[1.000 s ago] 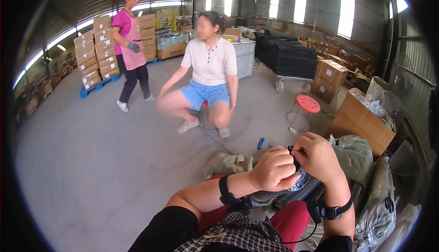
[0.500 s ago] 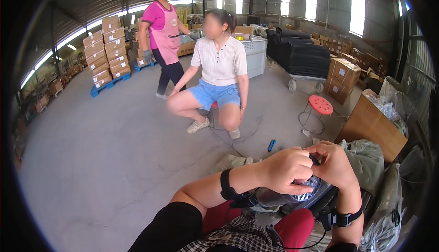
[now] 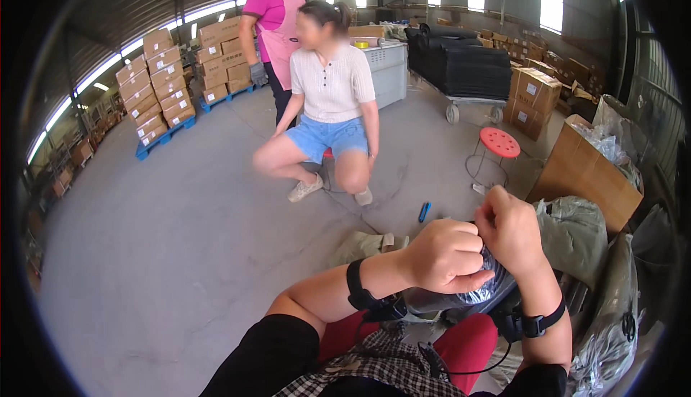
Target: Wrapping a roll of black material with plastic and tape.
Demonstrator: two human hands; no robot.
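Note:
My left hand (image 3: 448,256) is closed, its thumb laid along a roll-like thing in shiny clear plastic wrap (image 3: 476,294) over my lap. Close beside it, slightly higher, my right hand (image 3: 512,228) is curled shut with its wrist bent. The two hands nearly touch at the knuckles. Whatever sits inside their fingers is hidden from view. The wrapped thing lies below both hands, and my forearms cover part of it. Black straps with small devices circle both forearms.
A blue cutter-like tool (image 3: 425,212) lies on the floor ahead. Beyond are a red stool (image 3: 499,143), a seated person (image 3: 332,87) and a standing person in a pink apron (image 3: 279,33). An open carton (image 3: 586,174) and plastic-wrapped bundles (image 3: 572,238) crowd my right side.
My right hand has risen, its fingers now curled in more tightly beside my left. The standing person has walked right, partly behind the seated one. The view has shifted slightly.

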